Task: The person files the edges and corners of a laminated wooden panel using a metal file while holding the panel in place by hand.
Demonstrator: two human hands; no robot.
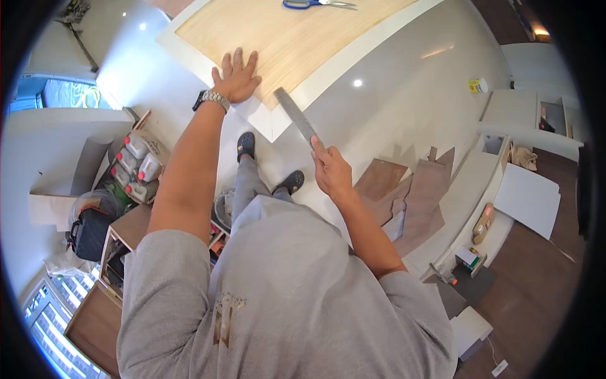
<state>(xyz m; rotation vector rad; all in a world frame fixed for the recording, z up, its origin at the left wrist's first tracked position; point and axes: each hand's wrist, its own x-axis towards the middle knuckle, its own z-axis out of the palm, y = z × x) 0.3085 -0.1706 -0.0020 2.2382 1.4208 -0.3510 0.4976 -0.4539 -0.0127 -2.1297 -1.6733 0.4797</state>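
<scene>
A wood-grain panel (287, 47) with a white border reaches from the top of the view down to a corner in front of me. My left hand (237, 81) lies flat near the panel's left edge, fingers spread, with a metal-banded watch (216, 100) on its wrist. In my right hand (331, 169) is a flat grey metal file (295, 115), gripped at its lower end. The file's far end overlaps the panel close to its near corner. Blue-handled scissors (319, 4) rest on the panel farther away.
Brown sheet offcuts (426, 189) lie on the floor to the right. White jugs with red caps (137, 161) stand at left, above a black bag (88, 234) and a wooden cabinet (131, 228). A white board (527, 199) and a yellow-labelled tub (478, 86) are at far right.
</scene>
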